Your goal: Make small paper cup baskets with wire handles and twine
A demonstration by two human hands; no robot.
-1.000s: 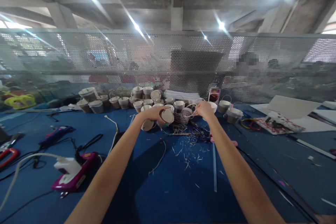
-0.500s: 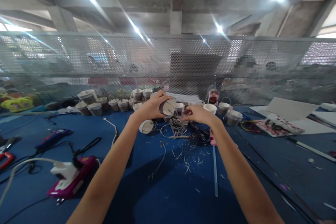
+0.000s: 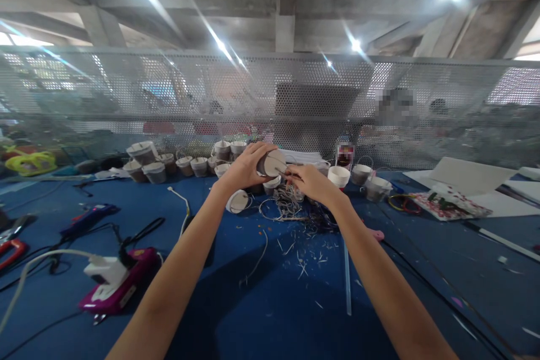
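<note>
My left hand (image 3: pixel 244 170) is wrapped round a small bucket-like cup (image 3: pixel 274 163), tilted so its pale round face points at me. Close beside it, my right hand (image 3: pixel 311 181) has its fingers pinched at the cup's right edge on what looks like a thin grey cord. The fingertips partly hide that strand. Below both hands lies a tangled heap of grey cord (image 3: pixel 289 202), with darker strands to its right. A similar cup (image 3: pixel 237 201) rests on its side under my left wrist.
Several small cups (image 3: pixel 154 172) line the back left, and a white cup stack (image 3: pixel 338 176) stands right. A purple power strip (image 3: pixel 122 287) with cables lies front left, red-handled scissors (image 3: pixel 12 253) at far left. Scraps litter the blue table (image 3: pixel 270 315) below a perforated screen (image 3: pixel 236 87).
My right hand has moved up and left from the cord heap to the cup's face. My left hand still holds the cup in about the same place.
</note>
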